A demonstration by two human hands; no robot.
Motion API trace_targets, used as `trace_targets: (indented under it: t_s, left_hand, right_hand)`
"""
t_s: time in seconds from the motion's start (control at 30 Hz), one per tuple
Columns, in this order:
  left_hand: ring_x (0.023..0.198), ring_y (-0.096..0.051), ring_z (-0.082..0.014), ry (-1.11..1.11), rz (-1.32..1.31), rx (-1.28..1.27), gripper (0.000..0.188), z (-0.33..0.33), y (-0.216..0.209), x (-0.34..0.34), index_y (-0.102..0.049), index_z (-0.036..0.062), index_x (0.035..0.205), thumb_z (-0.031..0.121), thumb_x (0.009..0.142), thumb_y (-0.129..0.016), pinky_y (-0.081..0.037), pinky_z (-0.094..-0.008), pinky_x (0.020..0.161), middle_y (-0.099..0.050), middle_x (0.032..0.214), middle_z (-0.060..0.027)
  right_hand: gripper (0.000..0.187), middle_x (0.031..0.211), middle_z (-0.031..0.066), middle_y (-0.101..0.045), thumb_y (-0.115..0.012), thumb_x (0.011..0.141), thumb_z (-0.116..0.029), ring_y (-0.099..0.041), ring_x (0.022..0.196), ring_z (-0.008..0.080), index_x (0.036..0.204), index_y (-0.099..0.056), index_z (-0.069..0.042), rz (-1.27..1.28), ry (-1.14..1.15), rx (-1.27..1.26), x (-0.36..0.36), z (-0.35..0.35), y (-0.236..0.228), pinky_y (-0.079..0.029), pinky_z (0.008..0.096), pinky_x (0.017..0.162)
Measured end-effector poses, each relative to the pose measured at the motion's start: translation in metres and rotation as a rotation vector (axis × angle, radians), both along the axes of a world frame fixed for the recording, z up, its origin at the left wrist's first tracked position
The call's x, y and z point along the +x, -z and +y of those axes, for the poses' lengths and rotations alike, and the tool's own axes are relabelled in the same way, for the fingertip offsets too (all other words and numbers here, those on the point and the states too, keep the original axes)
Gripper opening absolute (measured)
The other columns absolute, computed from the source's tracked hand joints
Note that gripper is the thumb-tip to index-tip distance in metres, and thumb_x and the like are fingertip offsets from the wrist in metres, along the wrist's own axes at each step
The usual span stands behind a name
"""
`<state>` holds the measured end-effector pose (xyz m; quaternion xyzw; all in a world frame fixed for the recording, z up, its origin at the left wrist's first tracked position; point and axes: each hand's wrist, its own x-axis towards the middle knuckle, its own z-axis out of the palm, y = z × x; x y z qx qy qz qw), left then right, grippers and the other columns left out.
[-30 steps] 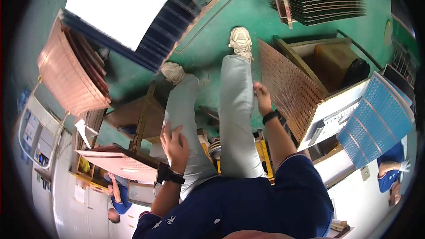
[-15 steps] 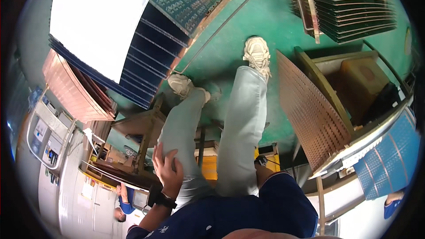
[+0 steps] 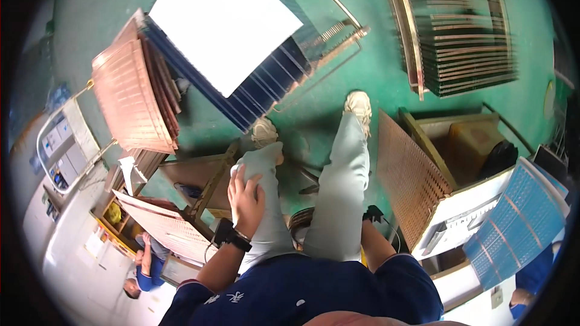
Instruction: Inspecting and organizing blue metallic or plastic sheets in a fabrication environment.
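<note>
My left hand [image 3: 246, 198] lies on my left thigh in light trousers, its fingers spread and nothing in it. A black device on a band [image 3: 232, 235] is strapped at that wrist. My right forearm runs down beside my right leg, with another black device [image 3: 374, 213] at its wrist; the leg hides the right hand and its fingers. Closest to the right arm stands a brown perforated board [image 3: 411, 181]. Ahead, a white sheet [image 3: 223, 21] covers much of a rack of dark blue panels [image 3: 260, 90].
Copper-coloured sheets [image 3: 130, 93] stand at the left, above a pinkish panel stack [image 3: 166, 223]. A slotted rack of panels [image 3: 465, 39] is at the far right. Nearer, a keyboard [image 3: 468, 222] lies on a white surface beside a blue perforated panel [image 3: 513, 223]. Another person [image 3: 145, 268] is at the lower left.
The view has shifted, so the white sheet and its rack appear farther right, and both feet sit lower in the picture. My left hand stays on the thigh.
</note>
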<state>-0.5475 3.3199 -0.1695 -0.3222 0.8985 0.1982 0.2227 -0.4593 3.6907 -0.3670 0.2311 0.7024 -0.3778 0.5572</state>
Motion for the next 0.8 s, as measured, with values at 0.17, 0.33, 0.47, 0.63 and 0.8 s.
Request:
trace_targets:
  t_s: [0.17,0.33,0.47,0.63,0.8]
  left_hand:
    - [0.126,-0.035,-0.0368,-0.077,0.098,-0.11,0.028,0.002,0.009,0.003,-0.062,0.0129,0.104,0.007,0.077,-0.058,-0.029,-0.0459,0.103,-0.042,0.134,-0.0143]
    - [0.129,-0.031,-0.0364,-0.2,0.223,-0.15,0.026,0.015,0.02,0.018,-0.063,0.015,0.102,0.01,0.077,-0.059,-0.027,-0.047,0.104,-0.041,0.135,-0.0125]
    - [0.129,-0.031,-0.0371,-0.226,0.349,-0.221,0.026,0.034,0.029,0.027,-0.064,0.0159,0.1,0.01,0.075,-0.059,-0.026,-0.0485,0.105,-0.042,0.135,-0.0096]
    - [0.13,-0.03,-0.0369,-0.252,0.453,-0.333,0.021,0.04,0.03,0.054,-0.064,0.0158,0.096,0.012,0.076,-0.058,-0.025,-0.0562,0.102,-0.043,0.134,-0.0079]
    - [0.131,-0.029,-0.0365,-0.29,0.545,-0.309,0.019,0.03,0.025,0.076,-0.065,0.0175,0.095,0.013,0.077,-0.059,-0.024,-0.056,0.102,-0.043,0.134,-0.0082]
  right_hand:
    - [0.02,0.081,0.0188,-0.065,-0.054,0.084,-0.017,-0.063,0.079,0.0361,0.089,-0.065,0.0,0.147,-0.115,-0.095,-0.101,0.007,-0.009,-0.05,0.0393,0.073]
    - [0.021,0.082,0.0191,-0.066,-0.054,0.085,-0.017,-0.063,0.08,0.0364,0.089,-0.065,0.0,0.445,-0.265,-0.057,-0.22,-0.017,-0.057,-0.05,0.0393,0.074]
    - [0.027,0.106,0.0193,-0.063,-0.051,0.092,-0.016,-0.064,0.093,0.0266,0.112,-0.058,0.001,0.911,-0.293,-0.13,-0.301,-0.083,-0.12,-0.048,0.0334,0.083]
    - [0.029,0.109,0.0107,-0.062,-0.046,0.095,-0.013,-0.062,0.094,0.0184,0.122,-0.052,-0.001,0.95,-0.066,-0.506,-0.307,-0.156,-0.196,-0.048,0.0284,0.082]
    - [0.03,0.111,0.0095,-0.06,-0.045,0.096,-0.013,-0.061,0.088,0.0137,0.124,-0.051,-0.002,0.788,0.041,-0.644,-0.281,-0.174,-0.221,-0.048,0.0256,0.076]
